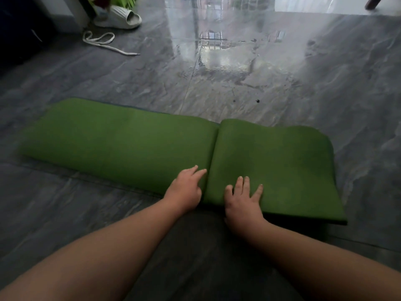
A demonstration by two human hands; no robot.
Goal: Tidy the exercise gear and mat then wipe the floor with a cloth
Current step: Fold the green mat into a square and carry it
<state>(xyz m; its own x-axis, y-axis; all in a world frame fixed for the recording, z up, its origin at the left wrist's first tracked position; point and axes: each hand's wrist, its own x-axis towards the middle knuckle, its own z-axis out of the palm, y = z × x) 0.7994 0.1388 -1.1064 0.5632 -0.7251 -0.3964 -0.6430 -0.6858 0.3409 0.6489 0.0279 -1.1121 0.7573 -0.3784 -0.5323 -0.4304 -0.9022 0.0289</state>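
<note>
Folding is the step in hand, as we judge it: the green mat [130, 144] lies on the grey floor [271, 83], its right part doubled over. Our left hand [186, 189] presses beside the fold edge with fingers extended, and our right hand [244, 200] lies flat and spread on the folded flap, neither gripping. Next, we think, comes another fold leftward, edges kept aligned.
</note>
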